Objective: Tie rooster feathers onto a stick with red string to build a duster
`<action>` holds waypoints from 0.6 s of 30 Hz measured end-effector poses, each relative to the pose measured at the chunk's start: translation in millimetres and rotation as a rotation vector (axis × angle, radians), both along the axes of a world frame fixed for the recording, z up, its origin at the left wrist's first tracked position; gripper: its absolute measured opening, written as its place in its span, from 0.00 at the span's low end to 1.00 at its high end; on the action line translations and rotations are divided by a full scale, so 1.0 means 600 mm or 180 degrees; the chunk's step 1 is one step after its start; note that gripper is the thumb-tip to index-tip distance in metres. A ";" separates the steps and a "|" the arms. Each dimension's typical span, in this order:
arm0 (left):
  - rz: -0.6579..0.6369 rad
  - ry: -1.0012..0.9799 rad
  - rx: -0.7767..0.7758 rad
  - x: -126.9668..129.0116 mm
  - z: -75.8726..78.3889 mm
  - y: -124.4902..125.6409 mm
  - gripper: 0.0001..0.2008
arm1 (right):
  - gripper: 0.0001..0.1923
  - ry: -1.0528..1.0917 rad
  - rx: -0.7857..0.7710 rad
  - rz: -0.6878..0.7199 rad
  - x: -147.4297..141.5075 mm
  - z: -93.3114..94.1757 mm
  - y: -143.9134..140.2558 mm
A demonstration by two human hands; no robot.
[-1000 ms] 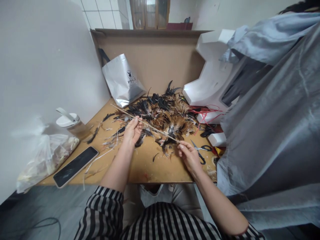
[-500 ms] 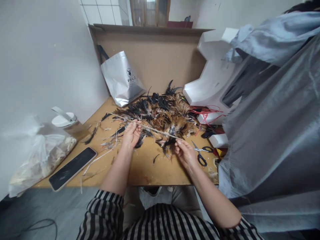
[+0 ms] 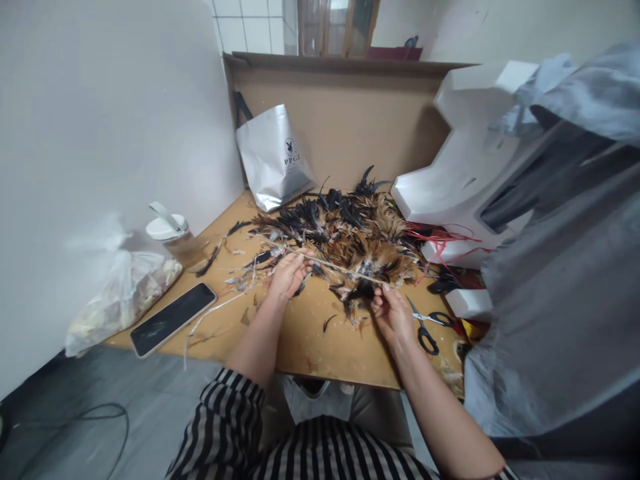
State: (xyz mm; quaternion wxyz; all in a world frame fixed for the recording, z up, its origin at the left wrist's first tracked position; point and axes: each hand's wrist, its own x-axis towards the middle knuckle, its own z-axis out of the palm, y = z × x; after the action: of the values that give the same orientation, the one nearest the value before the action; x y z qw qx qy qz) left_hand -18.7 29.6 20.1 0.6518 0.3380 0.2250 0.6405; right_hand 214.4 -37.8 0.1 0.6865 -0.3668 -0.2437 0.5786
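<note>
A thin pale cord (image 3: 345,269) is stretched at a slant between my two hands, just in front of a pile of brown and black feathers (image 3: 387,220). My left hand (image 3: 290,275) pinches it near its left part, fingertips pressed together. At the lower right, my right hand (image 3: 393,315) is closed on the cord's other end, fingers curled. Scissors (image 3: 425,321) with black handles lie with blades parted, right of my right hand. Loose feathers and a white ribbon (image 3: 220,305) lie left of my left hand.
A phone (image 3: 173,320), a lidded cup (image 3: 175,233) and a filled plastic bag (image 3: 123,293) stand along the table's left side. Behind are a silver bag (image 3: 273,160) and a cardboard panel (image 3: 345,107). White foam (image 3: 455,153), red strings (image 3: 443,243) and grey cloth (image 3: 550,307) bound the right.
The whole view has shifted, so the table and things appear farther right. Both hands keep their hold on the cord, which stays stretched between them.
</note>
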 end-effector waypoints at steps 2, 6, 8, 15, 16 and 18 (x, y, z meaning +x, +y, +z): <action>-0.0064 0.0005 0.0023 0.000 -0.001 0.000 0.11 | 0.12 -0.0011 -0.0009 -0.0049 0.004 -0.003 0.002; -0.0079 -0.0023 0.0044 -0.003 0.000 0.000 0.12 | 0.12 0.0004 0.0005 -0.0094 0.009 -0.003 0.004; -0.0011 -0.0025 0.0031 -0.005 0.002 0.000 0.12 | 0.12 0.0002 0.0020 -0.0122 0.010 -0.002 0.004; -0.0106 -0.0033 0.0008 -0.019 0.002 -0.004 0.11 | 0.11 0.0299 0.0006 -0.0166 0.025 -0.006 0.011; -0.0211 -0.0037 -0.0014 -0.024 0.000 -0.005 0.11 | 0.11 0.0407 -0.0013 -0.0193 0.029 -0.007 0.013; -0.0412 -0.0048 -0.0085 -0.032 -0.004 -0.006 0.12 | 0.11 0.0603 -0.0030 -0.0251 0.036 -0.005 0.017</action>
State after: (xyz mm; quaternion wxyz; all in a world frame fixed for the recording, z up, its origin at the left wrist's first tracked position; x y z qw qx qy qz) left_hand -38.2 26.1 17.6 0.6980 0.3382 0.2064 0.5965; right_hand 235.8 -27.8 -3.2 0.7270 -0.3230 -0.1604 0.5843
